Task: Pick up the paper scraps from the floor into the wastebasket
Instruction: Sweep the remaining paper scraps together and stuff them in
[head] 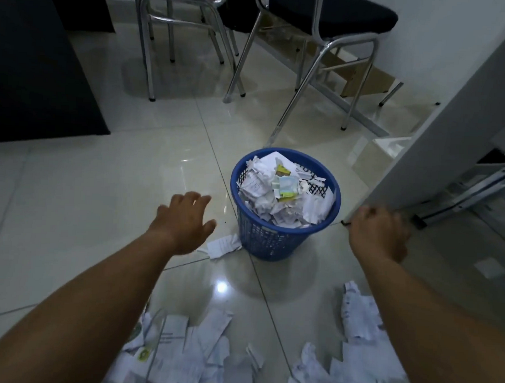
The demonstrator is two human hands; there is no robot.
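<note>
A blue mesh wastebasket point(272, 241) stands on the tiled floor, heaped with crumpled white paper point(286, 192). My left hand point(185, 220) hovers to its left with fingers spread and holds nothing. My right hand point(378, 228) is to the basket's right, seen from the back with fingers curled away from view; what it holds, if anything, is hidden. One paper scrap point(223, 246) lies against the basket's base. Many torn scraps point(192, 353) cover the floor near me, with more scraps point(357, 349) at the lower right.
Two chrome-legged chairs point(329, 50) stand behind the basket, with flat cardboard point(363, 77) under the right one. A dark cabinet point(34, 66) fills the left. A white door or panel edge point(439, 135) slants down at the right beside my right hand.
</note>
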